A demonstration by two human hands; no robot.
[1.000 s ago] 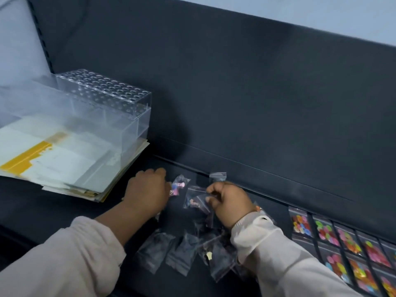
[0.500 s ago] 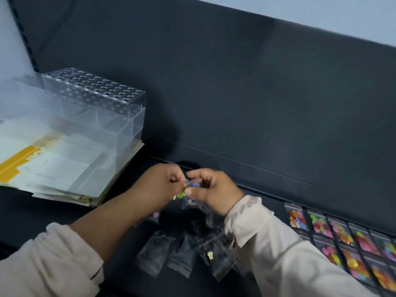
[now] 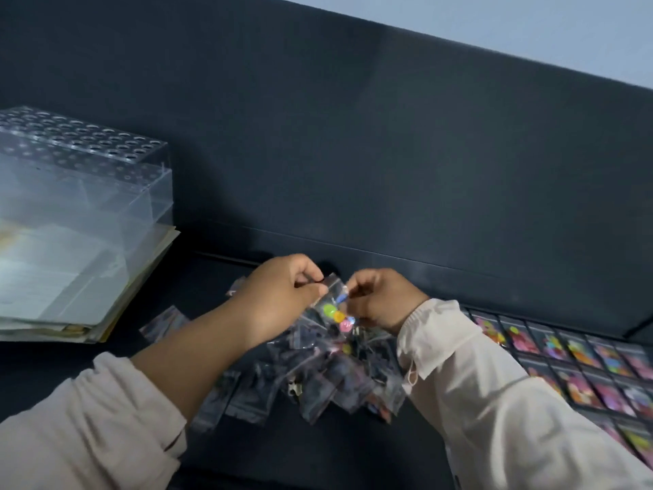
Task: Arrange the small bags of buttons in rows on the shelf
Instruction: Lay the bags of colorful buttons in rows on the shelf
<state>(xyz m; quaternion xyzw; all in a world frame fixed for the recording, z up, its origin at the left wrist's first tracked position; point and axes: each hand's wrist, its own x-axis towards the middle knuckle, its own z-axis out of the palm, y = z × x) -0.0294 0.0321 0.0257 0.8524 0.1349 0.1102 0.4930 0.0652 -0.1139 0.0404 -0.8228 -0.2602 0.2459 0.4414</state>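
- Head view, setting: a dark shelf point(image 3: 318, 457) closed at the back by a dark upright panel point(image 3: 353, 153), with a pale wall above it.
- Landmark: a loose pile point(image 3: 318, 380) of small clear bags lies on the shelf between the 2 forearms. All positions below are given from this pile.
- Held bag point(image 3: 332, 307): 1 clear bag showing green, orange and pink buttons, lifted just above the far edge of the pile. Its long axis runs from the far top edge down towards the viewer, slightly tilted.
- Left hand point(image 3: 282, 295): fingers curled, pinching the left part of the bag's top edge.
- Right hand point(image 3: 381, 298): fingers curled, pinching the right part of the same edge. The 2 hands nearly meet over the bag.
- Finished rows point(image 3: 583, 358): bags laid flat, side by side, to the right of the pile and running out to the frame's right edge. At least 2 rows can be counted.
- Governing relation (judgement): the bag's place lies to the right of the pile, so the right hand is the nearer carrier. The right sleeve point(image 3: 477, 383) crosses that path and hides the near end of the rows, so the free slot cannot be seen.
- Left of the pile, well apart: a clear plastic box point(image 3: 81, 178) with a perforated top, standing on a stack of papers point(image 3: 70, 288). Neither obstructs the move.
- A stray bag point(image 3: 162, 321) lies just left of the pile.
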